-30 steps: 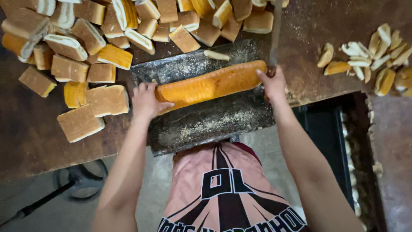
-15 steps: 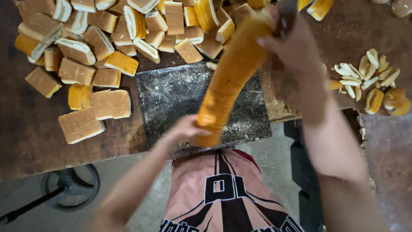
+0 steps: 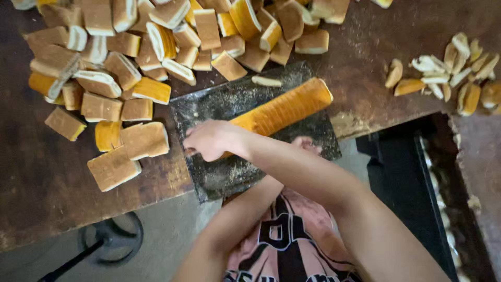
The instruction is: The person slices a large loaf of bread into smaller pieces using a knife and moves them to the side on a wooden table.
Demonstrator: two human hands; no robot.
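Observation:
A long orange-crusted loaf (image 3: 289, 107) lies slantwise on a dark, crumb-dusted cutting board (image 3: 209, 112). My arms are crossed. My right hand (image 3: 211, 138) reaches over to the loaf's near left end, its fingers curled down on it. My left hand (image 3: 308, 144) comes up from below, and only its fingertips show past my right forearm, next to the loaf's lower edge on the board. Whether it holds anything is hidden. One thin pale slice (image 3: 266, 81) lies at the board's far edge.
Several cut blocks of the same cake (image 3: 130, 68) are heaped on the brown table (image 3: 52, 183) to the left and behind the board. A smaller pile of crust trimmings (image 3: 454, 70) lies at the right. A dark gap (image 3: 402, 172) opens beside the table edge.
The loaf, lifted on end half a second ago, now lies flat on the board again. My right hand has swung from the far right end to the left end, crossing over my left arm.

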